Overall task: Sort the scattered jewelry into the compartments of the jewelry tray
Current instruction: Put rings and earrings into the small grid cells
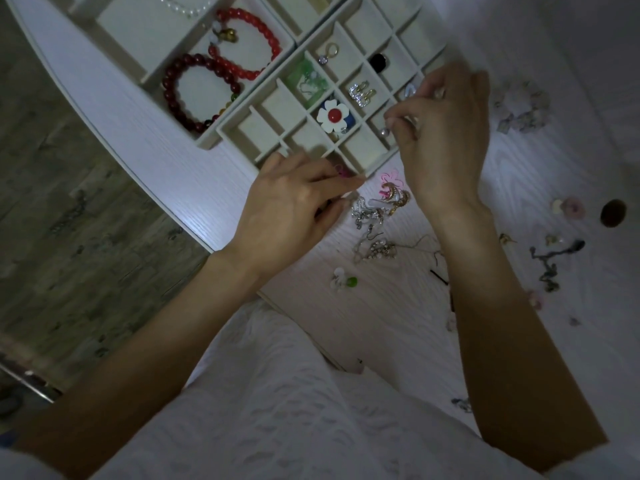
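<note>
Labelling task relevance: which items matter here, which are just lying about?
In play:
- cream gridded jewelry tray
- pearl earring pinched by right hand
- left hand
- tangled silver and gold jewelry pile

Lying about:
- dark brown oval disc
- white wood-grain table

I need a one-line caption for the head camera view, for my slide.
Right hand lowers a pearl earring into the jewelry tray; left hand pinches a pink piece.
</note>
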{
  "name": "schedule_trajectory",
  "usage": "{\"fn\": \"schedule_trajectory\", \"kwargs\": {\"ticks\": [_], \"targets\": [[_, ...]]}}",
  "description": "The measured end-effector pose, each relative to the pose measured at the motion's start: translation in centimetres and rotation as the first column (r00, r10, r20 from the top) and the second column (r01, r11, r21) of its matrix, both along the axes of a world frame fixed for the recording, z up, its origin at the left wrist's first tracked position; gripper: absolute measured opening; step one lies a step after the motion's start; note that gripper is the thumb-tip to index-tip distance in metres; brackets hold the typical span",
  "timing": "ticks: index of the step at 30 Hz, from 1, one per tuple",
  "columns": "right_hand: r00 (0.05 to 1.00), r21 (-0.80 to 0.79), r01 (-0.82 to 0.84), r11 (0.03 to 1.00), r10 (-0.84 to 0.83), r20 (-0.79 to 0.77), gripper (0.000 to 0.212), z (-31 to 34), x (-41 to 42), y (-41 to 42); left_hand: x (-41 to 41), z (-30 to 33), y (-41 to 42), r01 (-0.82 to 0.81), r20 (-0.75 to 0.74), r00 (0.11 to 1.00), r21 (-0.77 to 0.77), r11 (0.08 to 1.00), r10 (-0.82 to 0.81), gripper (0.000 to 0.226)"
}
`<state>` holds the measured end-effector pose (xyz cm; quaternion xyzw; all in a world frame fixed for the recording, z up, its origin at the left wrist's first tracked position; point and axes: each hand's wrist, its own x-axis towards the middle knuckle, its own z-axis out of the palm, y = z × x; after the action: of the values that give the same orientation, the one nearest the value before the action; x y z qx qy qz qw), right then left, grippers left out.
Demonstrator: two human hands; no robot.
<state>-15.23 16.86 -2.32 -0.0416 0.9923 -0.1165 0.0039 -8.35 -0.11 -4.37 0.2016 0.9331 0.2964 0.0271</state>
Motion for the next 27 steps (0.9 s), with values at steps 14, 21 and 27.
{"fn": "schedule_trajectory", "kwargs": {"ticks": [14, 21, 27], "targets": [[0.995, -0.112, 0.031, 0.993, -0.042, -0.094, 0.011, 0.1, 0.1, -0.3, -0.1, -0.1, -0.1, 0.011, 0.004, 1.0, -0.003, 1.0, -0.011, 0.029], [0.996, 0.04, 0.076, 0.996, -0.073, -0.058, 0.01, 0.9, 0.8, 0.1, 0.0, -0.2, 0.0, 0.003, -0.007, 1.0, 0.0, 1.0, -0.003, 0.027], [0.995, 0.145, 0.097, 0.985, -0.098, -0.001, 0.018, 0.3, 0.4, -0.5, -0.1, -0.1, -0.1, 0.011, 0.002, 1.0, -0.004, 1.0, -0.011, 0.029]]}}
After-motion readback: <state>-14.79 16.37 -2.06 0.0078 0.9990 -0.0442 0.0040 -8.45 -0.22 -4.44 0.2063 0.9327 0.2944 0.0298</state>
